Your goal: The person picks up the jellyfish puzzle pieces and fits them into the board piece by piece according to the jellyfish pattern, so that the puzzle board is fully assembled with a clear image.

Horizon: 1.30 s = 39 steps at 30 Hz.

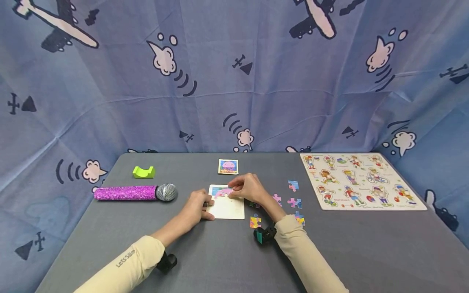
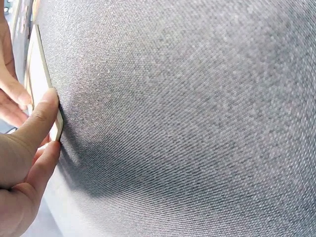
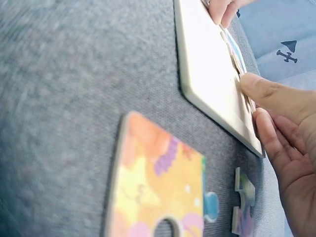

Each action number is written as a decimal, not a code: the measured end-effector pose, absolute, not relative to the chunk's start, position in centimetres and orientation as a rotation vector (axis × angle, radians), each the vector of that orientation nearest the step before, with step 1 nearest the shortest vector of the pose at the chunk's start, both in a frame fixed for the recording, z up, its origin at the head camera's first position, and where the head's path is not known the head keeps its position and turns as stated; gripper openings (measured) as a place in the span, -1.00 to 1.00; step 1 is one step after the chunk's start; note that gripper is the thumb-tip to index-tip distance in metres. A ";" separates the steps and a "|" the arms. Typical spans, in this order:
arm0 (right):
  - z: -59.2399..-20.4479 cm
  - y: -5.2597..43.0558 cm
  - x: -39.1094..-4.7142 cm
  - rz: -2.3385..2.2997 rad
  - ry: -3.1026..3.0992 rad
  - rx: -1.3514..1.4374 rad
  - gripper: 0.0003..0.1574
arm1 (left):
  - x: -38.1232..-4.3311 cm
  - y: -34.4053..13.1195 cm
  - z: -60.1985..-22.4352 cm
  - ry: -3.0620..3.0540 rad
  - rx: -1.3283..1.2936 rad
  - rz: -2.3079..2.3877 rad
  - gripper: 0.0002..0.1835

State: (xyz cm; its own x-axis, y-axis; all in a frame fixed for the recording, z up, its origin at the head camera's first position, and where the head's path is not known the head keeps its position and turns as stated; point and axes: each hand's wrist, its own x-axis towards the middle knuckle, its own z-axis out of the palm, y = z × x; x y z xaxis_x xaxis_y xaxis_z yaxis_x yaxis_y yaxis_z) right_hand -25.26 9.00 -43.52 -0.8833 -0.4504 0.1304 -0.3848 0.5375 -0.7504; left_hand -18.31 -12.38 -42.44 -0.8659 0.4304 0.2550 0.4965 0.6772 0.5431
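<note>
A white puzzle board (image 1: 226, 209) lies flat on the table, with blue and pink pieces fitted along its upper part. My left hand (image 1: 194, 206) grips the board's left edge; in the left wrist view, the thumb and a finger (image 2: 47, 160) hold its rim. My right hand (image 1: 250, 188) reaches over the upper right of the board and pinches a puzzle piece (image 1: 231, 191) at the row of fitted pieces. The hand hides most of that piece. In the right wrist view, thumb and fingers of the right hand (image 3: 291, 128) meet at the board's far part.
Several loose puzzle pieces (image 1: 294, 203) lie right of the board, one yellow piece (image 1: 255, 221) close by. A small jellyfish picture (image 1: 228, 166) sits behind. At left are a purple microphone (image 1: 126, 193) and a green stand (image 1: 143, 172); at right, a wooden sports board (image 1: 338, 189).
</note>
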 end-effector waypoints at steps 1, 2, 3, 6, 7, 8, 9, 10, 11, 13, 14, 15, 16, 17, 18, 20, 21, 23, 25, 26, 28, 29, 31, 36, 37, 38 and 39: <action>-43.5 9.0 -25.2 -1.286 2.687 -0.725 -0.67 | -18.3 -12.4 -42.4 -2.779 -0.768 -0.950 -0.62; -43.6 9.0 -25.2 -1.289 2.692 -0.716 -0.67 | -18.3 -12.3 -42.4 -2.783 -0.760 -0.959 -0.62; -43.6 9.0 -25.1 -1.294 2.696 -0.704 -0.67 | -18.2 -12.3 -42.4 -2.789 -0.753 -0.971 -0.62; -43.7 8.8 -24.9 -1.313 2.705 -0.676 -0.68 | -18.3 -12.2 -42.4 -2.786 -0.749 -0.989 -0.62; -43.7 8.8 -24.9 -1.320 2.707 -0.674 -0.69 | -18.3 -12.3 -42.4 -2.781 -0.754 -0.987 -0.62; -43.7 8.7 -24.9 -1.325 2.711 -0.681 -0.69 | -18.3 -12.3 -42.4 -2.779 -0.756 -0.991 -0.63; -43.8 8.7 -24.8 -1.334 2.709 -0.686 -0.69 | -18.3 -12.3 -42.4 -2.773 -0.760 -0.990 -0.63; -43.8 8.7 -24.8 -1.340 2.709 -0.700 -0.69 | -18.3 -12.3 -42.4 -2.766 -0.764 -0.990 -0.64; -43.7 8.6 -24.7 -1.345 2.706 -0.705 -0.68 | -18.2 -12.3 -42.4 -2.762 -0.767 -0.989 -0.64; -43.7 8.6 -24.7 -1.357 2.701 -0.722 -0.67 | -18.2 -12.4 -42.4 -2.762 -0.768 -0.985 -0.64; -43.7 8.6 -24.7 -1.362 2.698 -0.726 -0.67 | -18.2 -12.4 -42.4 -2.763 -0.768 -0.985 -0.64; -43.7 8.6 -24.6 -1.368 2.693 -0.728 -0.66 | -18.2 -12.4 -42.4 -2.766 -0.767 -0.986 -0.63; -43.8 8.6 -24.6 -1.374 2.691 -0.732 -0.66 | -18.2 -12.4 -42.4 -2.769 -0.767 -0.984 -0.63; -43.8 8.5 -24.6 -1.384 2.686 -0.725 -0.66 | -18.2 -12.4 -42.4 -2.772 -0.766 -0.982 -0.63; -43.8 8.5 -24.6 -1.391 2.686 -0.723 -0.66 | -18.2 -12.4 -42.3 -2.773 -0.767 -0.984 -0.63; -43.9 8.5 -24.5 -1.410 2.688 -0.720 -0.67 | -18.2 -12.4 -42.4 -2.773 -0.766 -0.995 -0.63; -43.9 8.4 -24.5 -1.420 2.687 -0.713 -0.67 | -18.3 -12.4 -42.4 -2.769 -0.769 -0.997 -0.62; -44.0 8.4 -24.5 -1.435 2.686 -0.691 -0.67 | -18.3 -12.4 -42.5 -2.759 -0.775 -1.004 -0.63; -44.1 8.4 -24.4 -1.440 2.687 -0.672 -0.67 | -18.3 -12.5 -42.7 -2.748 -0.787 -1.000 -0.63; -44.1 8.4 -24.4 -1.439 2.686 -0.660 -0.66 | -18.3 -12.5 -42.7 -2.742 -0.794 -0.989 -0.64; -44.1 8.3 -24.3 -1.440 2.691 -0.652 -0.66 | -18.4 -12.5 -42.8 -2.736 -0.803 -0.980 -0.64; -44.1 8.3 -24.3 -1.441 2.696 -0.655 -0.66 | -18.4 -12.5 -42.8 -2.737 -0.803 -0.981 -0.64; -44.2 8.3 -24.3 -1.447 2.707 -0.657 -0.66 | -18.4 -12.5 -42.8 -2.748 -0.798 -0.975 -0.65; -44.4 8.2 -24.2 -1.474 2.724 -0.670 -0.67 | -18.5 -12.5 -42.8 -2.756 -0.782 -0.976 -0.64; -44.4 8.2 -24.2 -1.482 2.719 -0.672 -0.67 | -18.4 -12.5 -42.8 -2.751 -0.784 -0.973 -0.64; -44.4 8.2 -24.1 -1.489 2.717 -0.678 -0.66 | -18.4 -12.5 -42.7 -2.747 -0.787 -0.968 -0.63; -44.4 8.2 -24.1 -1.497 2.712 -0.682 -0.66 | -18.4 -12.5 -42.7 -2.745 -0.790 -0.966 -0.63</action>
